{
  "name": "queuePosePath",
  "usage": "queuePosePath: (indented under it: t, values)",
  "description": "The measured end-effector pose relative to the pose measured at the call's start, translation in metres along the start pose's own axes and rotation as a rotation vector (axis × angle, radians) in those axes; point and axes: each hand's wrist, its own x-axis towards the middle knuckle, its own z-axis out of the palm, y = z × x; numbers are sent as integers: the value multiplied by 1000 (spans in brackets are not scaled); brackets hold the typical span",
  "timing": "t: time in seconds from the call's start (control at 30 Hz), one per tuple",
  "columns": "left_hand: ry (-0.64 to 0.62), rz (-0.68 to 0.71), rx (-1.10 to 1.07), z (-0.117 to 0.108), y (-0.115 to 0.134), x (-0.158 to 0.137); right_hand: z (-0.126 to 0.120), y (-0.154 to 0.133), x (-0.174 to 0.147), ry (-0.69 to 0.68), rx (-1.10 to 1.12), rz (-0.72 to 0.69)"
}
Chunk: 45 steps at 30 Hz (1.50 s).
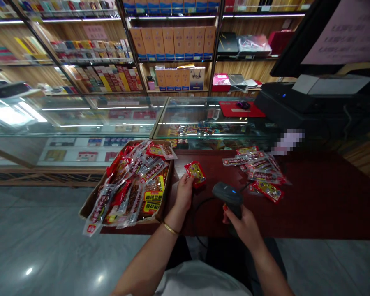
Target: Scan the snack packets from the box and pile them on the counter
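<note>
Between the thumb and fingers of my left hand is a small red and yellow snack packet, held above the dark red counter. My right hand grips a black barcode scanner by its handle, its head pointing toward the packet. A blue light glows on the scanner, and its cable trails over the counter. Left of my hands, a cardboard box is heaped with snack packets, some hanging past its rim. To the right of the scanner lies a loose pile of similar packets.
Glass display cases stand beyond the counter, with a red mouse pad and a mouse on top. A monitor and a black machine occupy the right. Shelves of boxed goods line the back wall.
</note>
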Motion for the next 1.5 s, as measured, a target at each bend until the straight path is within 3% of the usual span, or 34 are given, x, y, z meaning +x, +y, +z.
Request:
queuePosePath:
  t: [0.13, 0.37, 0.47, 0.53, 0.67, 0.8, 0.87, 0.93, 1.03, 1.2, 1.3, 1.5]
  values:
    - [-103, -159, 68, 34, -14, 18, -14, -12, -7, -22, -58, -64]
    - [-331, -394, 172, 173, -39, 60, -38, -21, -3, 83, -130, -93]
    - [-307, -417, 248, 193, -39, 57, -42, -23, -3, 110, -133, -86]
    - [-229, -386, 283, 178, -34, 43, -42, -21, -2, 99, -129, -72]
    - [-88, -216, 331, 111, 6, -15, -31, -12, 4, 82, -136, -8]
    - [-40, 404, 832, 34, 97, -89, -11, -11, 8, 13, -160, -10]
    - [117, 653, 1147, -4, 147, -117, -2, -15, 7, -36, -138, -40]
    - [311, 778, 1456, -38, 187, -136, 4, -18, 5, -81, -127, -68]
    - [492, 736, 1843, -74, 214, -152, 10, -21, 3, -127, -142, -96]
    - [518, 468, 2135, -83, 200, -147, 16, -23, 0, -137, -138, -106]
    - [513, 347, 2159, -77, 191, -140, 20, -24, -1, -150, -133, -113]
    - [578, 313, 1994, -78, 190, -139, 24, -20, 3, -202, -121, -133]
